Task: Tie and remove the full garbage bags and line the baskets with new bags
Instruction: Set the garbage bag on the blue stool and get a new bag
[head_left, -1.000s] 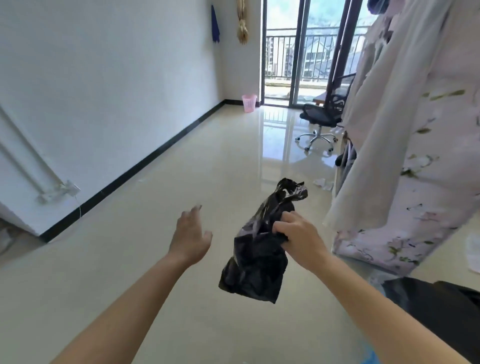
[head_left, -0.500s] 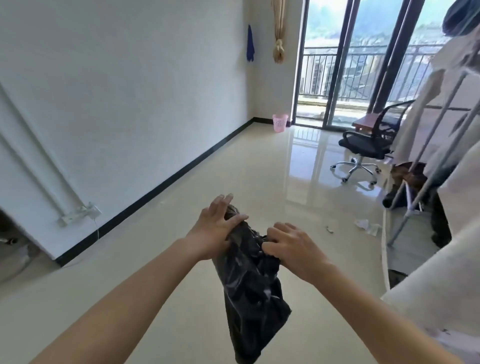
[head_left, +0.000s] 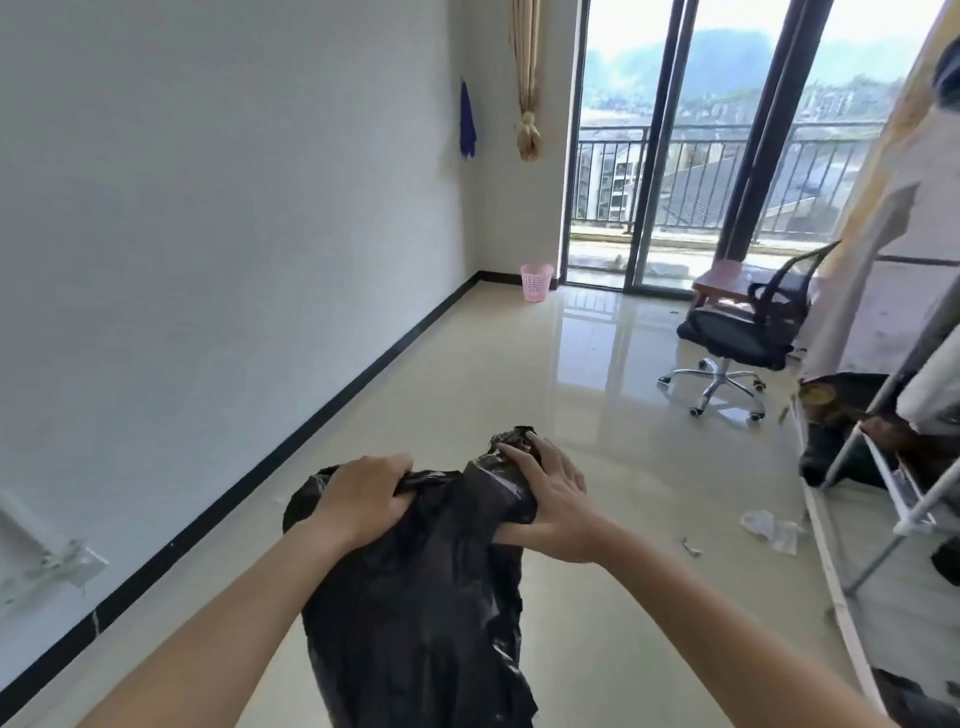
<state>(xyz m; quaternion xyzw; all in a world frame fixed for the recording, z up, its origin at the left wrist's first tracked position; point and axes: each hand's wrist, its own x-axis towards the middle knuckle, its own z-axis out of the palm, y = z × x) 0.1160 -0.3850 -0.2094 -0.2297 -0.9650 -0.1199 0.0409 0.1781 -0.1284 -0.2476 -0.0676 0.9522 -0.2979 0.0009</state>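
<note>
A black garbage bag (head_left: 421, 613) hangs in front of me, spread wide between both hands. My left hand (head_left: 363, 499) grips its top edge on the left side. My right hand (head_left: 550, 499) holds the top edge on the right, thumb under the plastic and fingers over it. A small pink basket (head_left: 536, 282) stands far off on the floor in the corner by the balcony door, with no bag visible in it.
A white wall with a black skirting runs along the left. A black office chair (head_left: 737, 332) stands at the right by the glass door. A clothes rack (head_left: 893, 483) with hanging fabric fills the right edge. Paper scraps (head_left: 771, 530) lie on the glossy floor.
The left hand came in and took hold of the bag. Both hands have pulled its top apart, so the bag hangs wider. The view has moved forward and lifted toward the balcony door.
</note>
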